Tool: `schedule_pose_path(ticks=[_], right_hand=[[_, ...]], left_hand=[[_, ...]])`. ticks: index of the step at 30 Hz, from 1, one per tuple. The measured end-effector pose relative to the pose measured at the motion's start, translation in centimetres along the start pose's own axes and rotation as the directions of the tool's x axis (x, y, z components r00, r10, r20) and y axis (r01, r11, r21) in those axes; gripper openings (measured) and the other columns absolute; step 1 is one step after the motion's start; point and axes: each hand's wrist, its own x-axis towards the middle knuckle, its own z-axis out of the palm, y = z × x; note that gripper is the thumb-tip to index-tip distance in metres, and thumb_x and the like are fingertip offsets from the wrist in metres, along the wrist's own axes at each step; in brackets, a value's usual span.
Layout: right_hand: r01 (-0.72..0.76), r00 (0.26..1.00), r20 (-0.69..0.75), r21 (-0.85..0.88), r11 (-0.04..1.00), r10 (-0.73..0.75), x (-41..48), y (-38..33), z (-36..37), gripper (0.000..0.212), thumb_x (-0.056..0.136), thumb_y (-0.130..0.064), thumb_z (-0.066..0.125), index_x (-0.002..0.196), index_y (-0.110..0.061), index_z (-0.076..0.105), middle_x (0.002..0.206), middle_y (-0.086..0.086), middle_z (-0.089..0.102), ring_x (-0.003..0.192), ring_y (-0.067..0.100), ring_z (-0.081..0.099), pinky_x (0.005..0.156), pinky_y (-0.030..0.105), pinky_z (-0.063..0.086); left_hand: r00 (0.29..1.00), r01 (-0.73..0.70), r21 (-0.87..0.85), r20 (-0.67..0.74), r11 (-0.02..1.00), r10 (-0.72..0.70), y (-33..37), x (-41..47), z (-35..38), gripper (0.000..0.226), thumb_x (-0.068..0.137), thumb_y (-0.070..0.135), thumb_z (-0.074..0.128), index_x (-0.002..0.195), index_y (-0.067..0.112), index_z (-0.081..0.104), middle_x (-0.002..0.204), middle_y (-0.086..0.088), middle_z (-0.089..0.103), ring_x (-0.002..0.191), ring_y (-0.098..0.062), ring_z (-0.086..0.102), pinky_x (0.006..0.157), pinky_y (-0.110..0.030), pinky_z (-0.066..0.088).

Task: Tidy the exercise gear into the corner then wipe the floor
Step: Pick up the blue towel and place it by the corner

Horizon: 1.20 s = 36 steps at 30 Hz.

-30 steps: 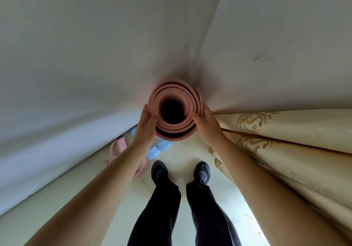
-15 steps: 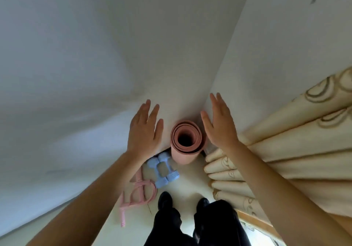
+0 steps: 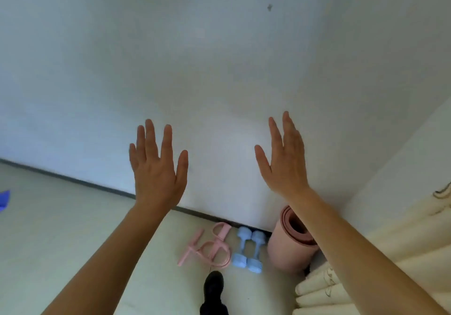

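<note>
A rolled pink yoga mat [image 3: 288, 248] stands upright in the corner against the white wall, partly hidden behind my right forearm. Two light blue dumbbells [image 3: 247, 251] lie side by side on the floor just left of it. A pink pull-rope exerciser [image 3: 207, 248] lies left of the dumbbells. My left hand [image 3: 157, 168] and my right hand [image 3: 284, 158] are both raised in front of the wall, fingers spread, holding nothing, well above the gear.
A cream patterned curtain [image 3: 380, 253] hangs at the right, bunched on the floor beside the mat. My black shoe [image 3: 214, 288] stands just in front of the gear. A blue-purple object [image 3: 4, 201] shows at the left edge. Pale floor [image 3: 61, 229] stretches left.
Both hands let go of the mat, which now stands in the corner. My hands rose and moved apart as I stepped back and my view lifted.
</note>
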Motion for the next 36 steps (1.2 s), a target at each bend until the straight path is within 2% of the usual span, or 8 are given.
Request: schedule_pose_path(ticks=[4, 8, 12, 16, 20, 24, 29, 36], right_hand=[[0.160, 0.983, 0.075, 0.130, 0.979, -0.171, -1.6, -8.5, 3.3, 0.069, 0.103, -0.042, 0.044, 0.159, -0.012, 0.016, 0.166, 0.019, 0.000, 0.153, 0.034, 0.006, 0.121, 0.055, 0.017], [0.331, 0.919, 0.135, 0.243, 0.912, -0.370, -3.7, -20.1, 6.6, 0.070, 0.103, -0.043, 0.042, 0.159, -0.013, 0.014, 0.166, 0.018, -0.002, 0.153, 0.035, 0.005, 0.121, 0.056, 0.017], [0.469, 0.834, 0.120, 0.357, 0.808, -0.538, -7.3, -33.3, 9.4, 0.071, 0.102, -0.042, 0.045, 0.159, -0.013, 0.015, 0.166, 0.018, -0.001, 0.153, 0.034, 0.006, 0.122, 0.054, 0.015], [0.600, 0.710, 0.117, 0.416, 0.683, -0.695, -11.3, -47.2, 13.1, 0.072, 0.101, -0.044, 0.045, 0.159, -0.012, 0.018, 0.165, 0.020, -0.001, 0.153, 0.035, 0.004, 0.122, 0.054, 0.013], [0.714, 0.566, 0.076, 0.451, 0.535, -0.821, -15.0, -61.3, 16.0, 0.072, 0.100, -0.043, 0.046, 0.159, -0.013, 0.018, 0.164, 0.023, 0.001, 0.152, 0.038, 0.008, 0.121, 0.056, 0.014], [0.718, 0.523, 0.039, 0.519, 0.464, -0.852, -17.7, -71.8, 17.8, 0.074, 0.098, -0.042, 0.050, 0.158, -0.013, 0.018, 0.164, 0.024, 0.002, 0.152, 0.038, 0.009, 0.122, 0.055, 0.014], [0.723, 0.502, 0.043, 0.528, 0.446, -0.864, -17.3, -79.0, 22.9, 0.074, 0.098, -0.041, 0.052, 0.158, -0.013, 0.019, 0.164, 0.023, 0.000, 0.152, 0.038, 0.007, 0.121, 0.057, 0.016], [0.692, 0.540, 0.041, 0.548, 0.471, -0.841, -12.1, -90.8, 35.5, 0.073, 0.099, -0.046, 0.044, 0.159, -0.015, 0.017, 0.164, 0.022, 0.000, 0.152, 0.038, 0.006, 0.121, 0.057, 0.015]], left_hand=[[0.989, 0.148, 0.189, -0.026, 0.971, -0.146, -6.4, -6.8, -7.4, 0.065, 0.101, 0.046, 0.031, 0.155, 0.013, 0.021, 0.163, -0.019, 0.004, 0.151, -0.034, 0.001, 0.117, -0.060, 0.016], [0.940, 0.339, 0.278, -0.117, 0.899, -0.319, -13.1, -14.0, -14.7, 0.063, 0.100, 0.045, 0.033, 0.154, 0.012, 0.026, 0.162, -0.020, 0.011, 0.150, -0.035, 0.007, 0.116, -0.060, 0.018], [0.850, 0.526, 0.335, -0.212, 0.782, -0.482, -20.6, -22.9, -21.7, 0.064, 0.099, 0.046, 0.033, 0.153, 0.011, 0.028, 0.161, -0.022, 0.014, 0.150, -0.037, 0.010, 0.115, -0.062, 0.021], [0.734, 0.679, 0.351, -0.297, 0.645, -0.611, -28.6, -31.1, -28.1, 0.066, 0.099, 0.047, 0.033, 0.153, 0.010, 0.027, 0.160, -0.024, 0.016, 0.149, -0.040, 0.013, 0.113, -0.064, 0.023], [0.660, 0.747, 0.386, -0.338, 0.541, -0.671, -37.4, -37.0, -34.8, 0.067, 0.099, 0.047, 0.031, 0.153, 0.009, 0.025, 0.160, -0.024, 0.015, 0.148, -0.041, 0.013, 0.112, -0.064, 0.025], [0.597, 0.799, 0.370, -0.401, 0.474, -0.695, -45.3, -39.8, -39.8, 0.067, 0.099, 0.049, 0.028, 0.153, 0.009, 0.026, 0.160, -0.024, 0.015, 0.148, -0.041, 0.014, 0.113, -0.064, 0.024], [0.614, 0.786, 0.380, -0.385, 0.487, -0.689, -54.5, -39.0, -40.7, 0.066, 0.100, 0.048, 0.028, 0.154, 0.010, 0.024, 0.160, -0.023, 0.013, 0.148, -0.041, 0.013, 0.113, -0.063, 0.023], [0.671, 0.733, 0.437, -0.338, 0.521, -0.660, -71.7, -32.8, -39.3, 0.066, 0.100, 0.048, 0.030, 0.155, 0.011, 0.021, 0.161, -0.024, 0.011, 0.148, -0.041, 0.011, 0.114, -0.063, 0.022]])
